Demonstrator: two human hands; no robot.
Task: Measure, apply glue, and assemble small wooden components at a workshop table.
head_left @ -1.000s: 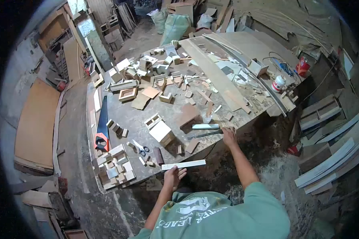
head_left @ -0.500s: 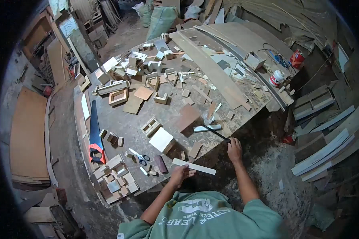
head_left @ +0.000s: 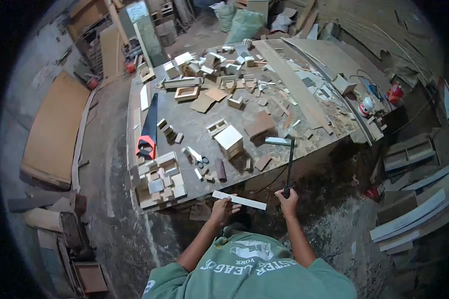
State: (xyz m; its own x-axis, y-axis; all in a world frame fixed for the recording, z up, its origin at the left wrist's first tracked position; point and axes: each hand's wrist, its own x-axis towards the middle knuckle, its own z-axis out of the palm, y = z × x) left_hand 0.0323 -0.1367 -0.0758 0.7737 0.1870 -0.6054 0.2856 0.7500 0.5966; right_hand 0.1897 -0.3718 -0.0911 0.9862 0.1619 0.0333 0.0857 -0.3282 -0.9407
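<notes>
My left hand [head_left: 223,208] pinches a pale wooden strip [head_left: 239,200] at the workbench [head_left: 194,124] edge; my right hand [head_left: 288,202] grips a hammer [head_left: 289,162], raised. Striking next likely demands steady alignment.

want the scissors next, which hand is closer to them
Left. The left hand, holding a pale strip, is just below the scissors; the right hand is farther right.
</notes>
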